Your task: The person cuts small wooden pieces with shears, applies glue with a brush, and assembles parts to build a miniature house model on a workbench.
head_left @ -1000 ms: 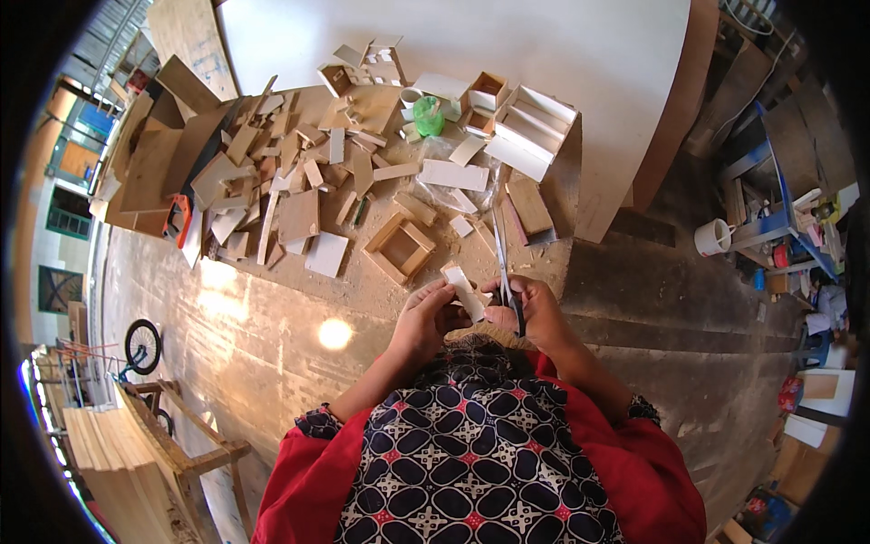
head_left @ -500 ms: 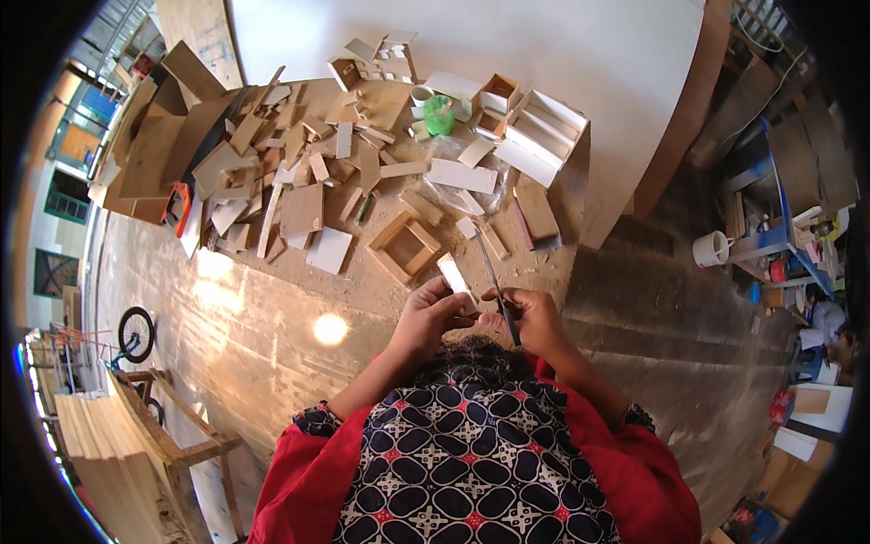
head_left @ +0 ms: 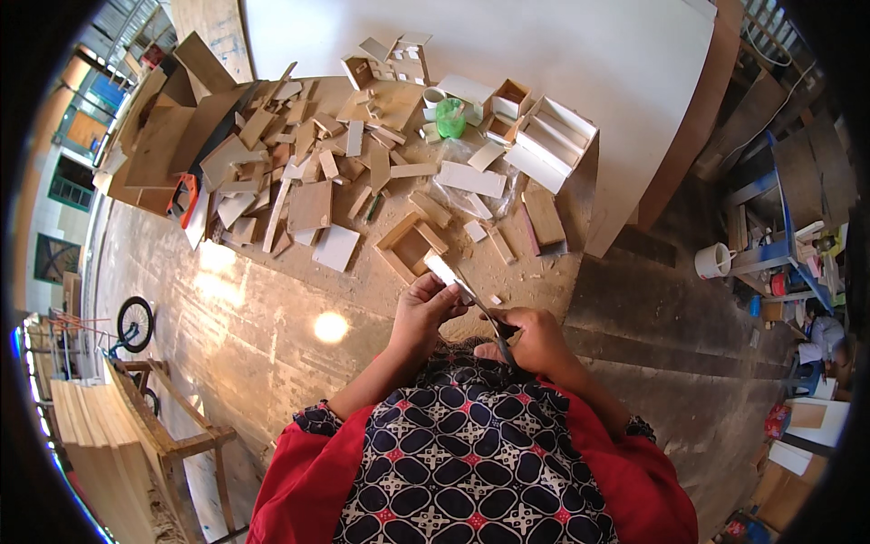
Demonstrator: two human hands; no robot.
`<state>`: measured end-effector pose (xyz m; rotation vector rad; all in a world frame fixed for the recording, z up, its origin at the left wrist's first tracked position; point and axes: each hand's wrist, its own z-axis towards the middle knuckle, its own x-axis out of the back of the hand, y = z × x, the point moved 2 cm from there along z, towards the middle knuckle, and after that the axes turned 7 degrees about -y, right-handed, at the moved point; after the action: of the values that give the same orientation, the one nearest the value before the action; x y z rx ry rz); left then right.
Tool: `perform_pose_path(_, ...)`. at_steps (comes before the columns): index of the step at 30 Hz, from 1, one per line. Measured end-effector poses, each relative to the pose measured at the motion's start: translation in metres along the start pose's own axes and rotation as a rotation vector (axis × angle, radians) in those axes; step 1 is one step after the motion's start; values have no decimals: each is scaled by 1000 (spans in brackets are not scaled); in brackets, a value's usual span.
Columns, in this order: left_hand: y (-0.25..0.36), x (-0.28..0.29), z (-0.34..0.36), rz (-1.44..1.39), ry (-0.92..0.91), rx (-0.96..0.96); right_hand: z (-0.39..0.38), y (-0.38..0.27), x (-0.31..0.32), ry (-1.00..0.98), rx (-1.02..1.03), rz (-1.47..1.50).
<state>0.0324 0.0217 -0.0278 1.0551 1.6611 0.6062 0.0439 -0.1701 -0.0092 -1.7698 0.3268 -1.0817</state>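
My left hand [head_left: 424, 313] pinches a small, narrow white strip [head_left: 441, 268], bright in the light, above the near edge of the wood-littered work surface. Around a slim, dark metal tool [head_left: 490, 318] with a dark grip, my right hand [head_left: 536, 343] is closed. The tool slants up and to the left, its far end touching or overlapping the strip's right side; its exact kind does not show clearly. Just beyond my hands sits an open wooden box frame [head_left: 396, 258], partly behind the strip. A tiny white piece [head_left: 496, 298] lies close to the tool.
Wood offcuts [head_left: 310, 207] crowd the work surface [head_left: 535, 281]. Farther back stand a green plastic container [head_left: 449, 118], a white divided box [head_left: 555, 138] and a small model building [head_left: 408, 62]. An orange-handled tool [head_left: 184, 199] lies left. A person [head_left: 823, 335] sits far right.
The tool has swung from nearly upright to a leftward slant against the strip. My right hand has moved slightly down and right. The strip has shifted left, and the view has shifted slightly.
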Motion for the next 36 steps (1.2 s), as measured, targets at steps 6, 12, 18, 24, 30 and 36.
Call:
perform_pose_path(6, 1, 0, -4, 27, 9, -20, 1, -2, -2, 15, 21, -28)
perform_pose_path(12, -4, 4, -6, 27, 6, -34, -1, -1, -5, 38, 100, -91)
perform_pose_path(18, -7, 2, -9, 14, 15, -58, -2, 3, -9, 30, 25, -78)
perform_pose_path(24, -7, 3, -8, -36, 33, -63, -2, 0, -8, 28, 12, -78)
perform_pose_path(30, -6, 3, -10, 9, -23, -63, -3, 0, -10, 30, 67, -62)
perform_pose_path(36, 1, -1, -13, 82, -43, -75, -5, 2, -17, 21, 100, 153)
